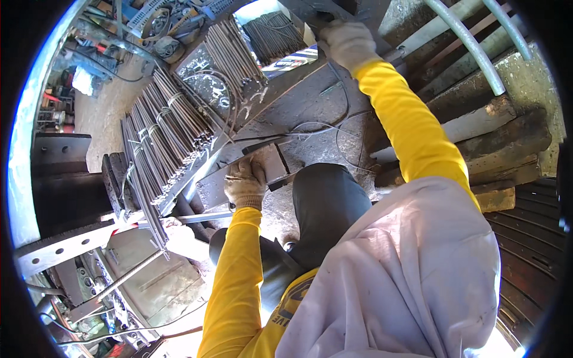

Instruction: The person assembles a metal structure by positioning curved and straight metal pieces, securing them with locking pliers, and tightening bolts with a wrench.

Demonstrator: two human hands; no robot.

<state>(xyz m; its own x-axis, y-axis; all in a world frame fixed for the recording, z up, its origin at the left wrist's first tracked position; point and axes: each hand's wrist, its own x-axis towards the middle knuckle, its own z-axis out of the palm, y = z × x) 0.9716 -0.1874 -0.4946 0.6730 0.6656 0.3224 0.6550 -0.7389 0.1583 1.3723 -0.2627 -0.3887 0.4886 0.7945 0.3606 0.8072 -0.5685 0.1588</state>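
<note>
I see the L hand (245, 184), gloved, fingers bent over the rectangular metal plate (274, 164) mid-frame; can't tell if it's gripping. R hand (352, 46), top ctr by dark metalwork (365, 12), grip hidden. Plate's prob. heavy, stiff, maybe slick; I'd hold opp. edges.

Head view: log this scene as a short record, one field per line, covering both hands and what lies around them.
Left hand: gloved, on a flat brownish block; grip unclear
Right hand: gloved, stretched forward, just right of an open box; grip unclear
Box contents: thin dark rods
Tied bundles: metal rods, to the left of the left hand
Curved pipes: two, grey, upper right
Sleeves: yellow
</note>
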